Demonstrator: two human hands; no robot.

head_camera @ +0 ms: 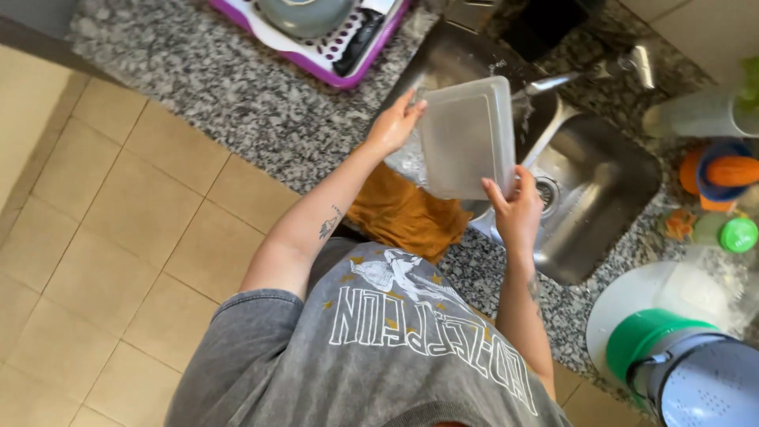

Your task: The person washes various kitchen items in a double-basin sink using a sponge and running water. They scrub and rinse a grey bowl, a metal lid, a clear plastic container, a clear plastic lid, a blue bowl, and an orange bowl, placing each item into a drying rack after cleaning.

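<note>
Both hands, left hand and right hand, are gripping a clear plastic container tilted at twelve o'clock over the sink, apparently draining.

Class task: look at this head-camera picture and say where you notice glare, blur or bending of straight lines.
Head view: glare on the wet steel sink; the clear plastic container, held by the left hand and right hand, looks sharp; the green-rimmed jug at the corner is soft; floor tile lines bow slightly.
</note>
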